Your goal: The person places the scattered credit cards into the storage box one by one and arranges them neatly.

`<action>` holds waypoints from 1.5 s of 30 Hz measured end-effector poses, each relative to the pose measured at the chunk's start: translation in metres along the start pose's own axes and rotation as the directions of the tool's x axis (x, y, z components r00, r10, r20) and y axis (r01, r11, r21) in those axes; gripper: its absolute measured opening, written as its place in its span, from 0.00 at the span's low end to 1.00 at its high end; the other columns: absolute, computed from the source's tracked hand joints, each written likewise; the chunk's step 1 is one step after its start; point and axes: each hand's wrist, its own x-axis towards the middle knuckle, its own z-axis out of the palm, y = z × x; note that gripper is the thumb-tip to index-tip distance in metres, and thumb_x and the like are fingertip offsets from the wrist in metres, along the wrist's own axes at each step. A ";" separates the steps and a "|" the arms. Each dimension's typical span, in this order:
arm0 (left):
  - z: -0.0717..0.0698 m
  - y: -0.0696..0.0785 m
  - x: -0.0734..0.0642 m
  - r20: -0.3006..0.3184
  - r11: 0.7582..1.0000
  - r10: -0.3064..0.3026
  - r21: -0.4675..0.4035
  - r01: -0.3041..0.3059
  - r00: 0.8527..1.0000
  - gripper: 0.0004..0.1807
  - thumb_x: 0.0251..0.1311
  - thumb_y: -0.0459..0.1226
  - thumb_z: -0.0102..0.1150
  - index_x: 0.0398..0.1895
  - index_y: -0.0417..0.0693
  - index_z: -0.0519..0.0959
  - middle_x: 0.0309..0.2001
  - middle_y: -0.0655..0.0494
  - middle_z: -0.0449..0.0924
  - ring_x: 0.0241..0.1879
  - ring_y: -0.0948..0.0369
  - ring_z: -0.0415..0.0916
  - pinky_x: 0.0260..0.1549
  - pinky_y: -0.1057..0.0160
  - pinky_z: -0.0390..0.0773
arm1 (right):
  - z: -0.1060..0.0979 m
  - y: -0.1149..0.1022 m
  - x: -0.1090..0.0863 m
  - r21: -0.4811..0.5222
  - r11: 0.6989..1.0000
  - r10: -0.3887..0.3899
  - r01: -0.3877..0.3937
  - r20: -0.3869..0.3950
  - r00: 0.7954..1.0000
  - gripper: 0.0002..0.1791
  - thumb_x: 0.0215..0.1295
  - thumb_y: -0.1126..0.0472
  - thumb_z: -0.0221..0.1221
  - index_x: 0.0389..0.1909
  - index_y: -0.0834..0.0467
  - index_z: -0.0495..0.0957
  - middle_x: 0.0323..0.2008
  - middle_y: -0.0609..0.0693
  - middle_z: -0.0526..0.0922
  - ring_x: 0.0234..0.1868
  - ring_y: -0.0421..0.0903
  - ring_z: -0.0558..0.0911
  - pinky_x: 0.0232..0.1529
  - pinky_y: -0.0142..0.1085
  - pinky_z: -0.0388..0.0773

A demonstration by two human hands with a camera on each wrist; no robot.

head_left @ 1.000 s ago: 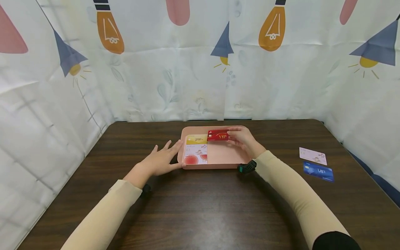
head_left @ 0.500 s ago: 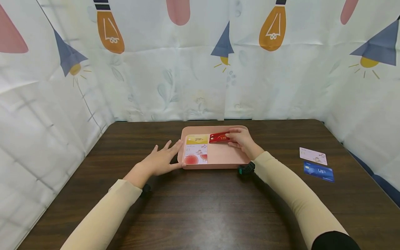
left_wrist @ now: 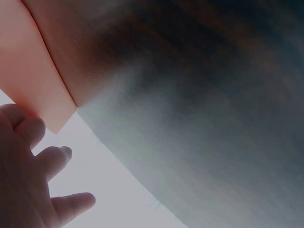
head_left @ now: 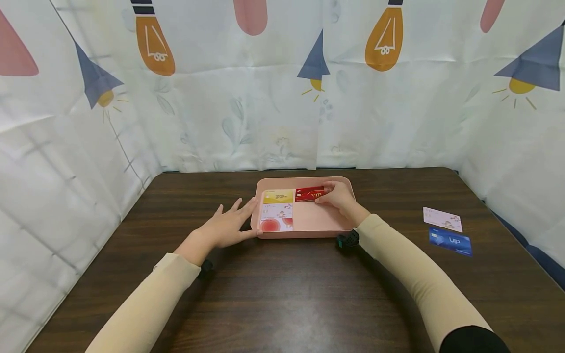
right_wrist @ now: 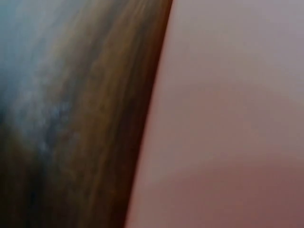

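Note:
A pink tray (head_left: 318, 235) lies near the far side of the brown table. My right hand (head_left: 346, 200) reaches over it and pinches the right end of a red VIP card (head_left: 305, 194) near the tray's back. Left of that, a yellow card (head_left: 277, 197), a pale flowered card (head_left: 275, 210) and a card with red round shapes (head_left: 270, 225) lie in a column. My left hand (head_left: 222, 228) has its fingers spread, touching the tray's left edge. In the left wrist view its fingers (left_wrist: 31, 130) meet the tray wall (left_wrist: 35, 71). The right wrist view shows only tray and table.
On the table's right lie a pale pink card (head_left: 442, 219) and, just in front of it, a blue VIP card (head_left: 450, 241). A patterned white curtain (head_left: 282, 122) hangs behind the table (head_left: 287, 294) and along its sides.
The red card tilted and shifted slightly right and toward me, then levelled out beside the yellow card. My right fingers changed their hold on it. The left hand stayed put.

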 end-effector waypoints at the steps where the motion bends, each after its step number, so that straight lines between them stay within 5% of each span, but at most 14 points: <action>1: 0.000 0.000 0.000 -0.001 1.000 0.001 -0.001 -0.001 1.000 0.52 0.69 0.66 0.51 0.84 0.48 0.45 0.82 0.49 0.48 0.79 0.41 0.44 0.68 0.25 0.43 | 0.000 0.000 0.000 -0.001 1.000 -0.002 0.002 0.002 1.000 0.38 0.63 0.74 0.68 0.74 0.67 0.66 0.63 0.64 0.76 0.60 0.52 0.77 0.55 0.39 0.81; 7: 0.000 0.000 0.000 -0.001 1.000 0.000 0.004 0.000 1.000 0.53 0.69 0.66 0.50 0.84 0.49 0.44 0.82 0.50 0.48 0.79 0.41 0.44 0.68 0.25 0.43 | -0.001 -0.001 0.000 -0.023 1.000 0.000 0.000 0.005 1.000 0.38 0.62 0.74 0.69 0.73 0.68 0.66 0.58 0.63 0.78 0.52 0.49 0.79 0.50 0.35 0.83; 12: 0.000 0.000 0.000 -0.003 1.000 0.002 0.009 -0.002 1.000 0.53 0.69 0.67 0.50 0.84 0.49 0.44 0.82 0.50 0.48 0.79 0.41 0.44 0.68 0.25 0.44 | -0.001 -0.002 0.000 -0.066 0.998 -0.006 0.006 0.003 1.000 0.38 0.62 0.72 0.70 0.72 0.68 0.66 0.56 0.63 0.78 0.54 0.50 0.77 0.50 0.34 0.82; 20: 0.001 -0.001 0.000 -0.007 1.000 0.006 0.003 -0.006 1.000 0.53 0.69 0.67 0.50 0.84 0.49 0.44 0.82 0.50 0.48 0.79 0.41 0.45 0.68 0.25 0.44 | -0.003 0.000 0.003 -0.130 0.991 -0.028 0.030 0.017 0.999 0.36 0.62 0.70 0.71 0.70 0.69 0.68 0.58 0.65 0.80 0.40 0.47 0.81 0.30 0.27 0.80; 32: -0.001 0.001 -0.001 0.000 1.000 0.009 0.011 -0.009 1.000 0.52 0.70 0.65 0.51 0.84 0.48 0.45 0.82 0.50 0.48 0.79 0.40 0.45 0.68 0.25 0.45 | -0.004 0.003 0.003 -0.278 0.955 -0.098 0.105 0.039 0.994 0.30 0.64 0.67 0.70 0.66 0.68 0.74 0.46 0.62 0.81 0.20 0.40 0.73 0.23 0.29 0.72; 39: -0.002 0.001 -0.001 -0.001 1.000 0.008 0.006 -0.008 1.000 0.52 0.70 0.65 0.51 0.84 0.48 0.44 0.82 0.49 0.47 0.79 0.40 0.45 0.68 0.25 0.45 | -0.004 0.002 0.003 -0.323 0.940 -0.095 0.108 0.057 0.994 0.30 0.65 0.66 0.69 0.67 0.68 0.74 0.35 0.56 0.79 0.16 0.40 0.69 0.20 0.28 0.70; 45: -0.001 0.001 -0.001 0.001 1.000 0.003 0.002 -0.003 1.000 0.52 0.70 0.65 0.51 0.84 0.48 0.44 0.82 0.49 0.47 0.79 0.40 0.45 0.68 0.25 0.44 | -0.004 0.002 0.003 -0.358 0.925 -0.105 0.124 0.073 0.992 0.28 0.66 0.66 0.69 0.66 0.66 0.76 0.40 0.58 0.80 0.18 0.39 0.71 0.22 0.29 0.72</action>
